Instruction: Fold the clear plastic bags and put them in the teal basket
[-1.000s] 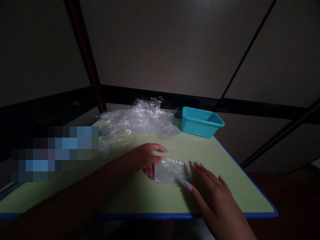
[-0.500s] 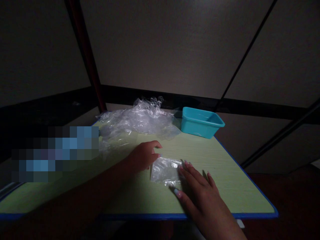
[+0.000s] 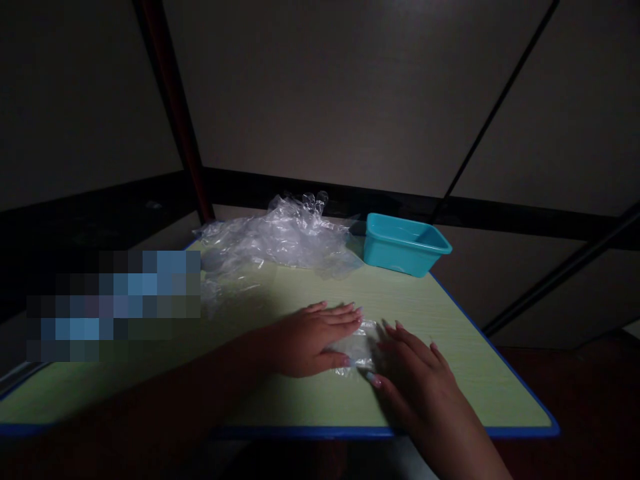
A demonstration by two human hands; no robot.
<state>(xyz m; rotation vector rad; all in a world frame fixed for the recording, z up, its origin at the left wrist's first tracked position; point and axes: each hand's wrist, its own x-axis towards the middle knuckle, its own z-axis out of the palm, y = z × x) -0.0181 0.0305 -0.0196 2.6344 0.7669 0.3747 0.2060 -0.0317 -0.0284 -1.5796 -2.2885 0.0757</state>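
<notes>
A small clear plastic bag (image 3: 361,345) lies folded on the pale green table (image 3: 450,360), near its front edge. My left hand (image 3: 315,337) lies flat on the bag's left part, fingers stretched out and close together. My right hand (image 3: 410,370) rests flat beside it, fingertips touching the bag's right edge. Most of the bag is hidden under my left hand.
A heap of crumpled clear plastic bags (image 3: 273,241) covers the table's far left. A turquoise plastic tub (image 3: 405,245) stands at the far right corner. A blue rim (image 3: 520,393) edges the table. A blurred patch sits at the left.
My left hand has moved right and flattened on top of the bag, which was held at its left edge before. My right hand has stayed at the bag's right edge.
</notes>
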